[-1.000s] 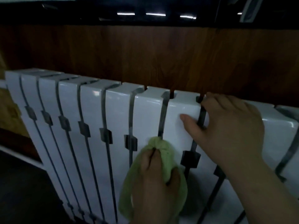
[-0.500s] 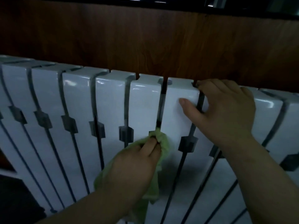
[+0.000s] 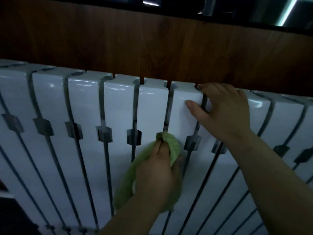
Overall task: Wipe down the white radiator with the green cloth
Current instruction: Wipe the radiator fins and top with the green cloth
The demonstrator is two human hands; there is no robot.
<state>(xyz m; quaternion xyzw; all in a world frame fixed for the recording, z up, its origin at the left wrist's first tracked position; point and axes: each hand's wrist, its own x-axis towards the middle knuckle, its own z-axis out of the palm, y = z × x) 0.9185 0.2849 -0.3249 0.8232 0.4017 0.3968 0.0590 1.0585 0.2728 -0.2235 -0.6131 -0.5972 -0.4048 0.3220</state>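
Note:
The white radiator (image 3: 84, 102) spans the view, its several vertical sections split by dark gaps. My left hand (image 3: 157, 173) holds the green cloth (image 3: 171, 146) bunched round its fingers and presses the cloth tip into the gap between two middle sections, about a third of the way down. My right hand (image 3: 221, 112) rests on the radiator's top edge just to the right. Its fingers hook over the top of one section and its thumb lies flat on the front of the neighbouring one.
A brown wood-panelled wall (image 3: 152, 44) rises behind the radiator. A dark window sill (image 3: 186, 14) runs above it. The room is dim. Dark floor (image 3: 10, 221) shows at the bottom left.
The view has shifted, so the radiator sits further left in frame. My left hand with the cloth stays at the same gap, its wrist angle changing. My right hand keeps its place on top.

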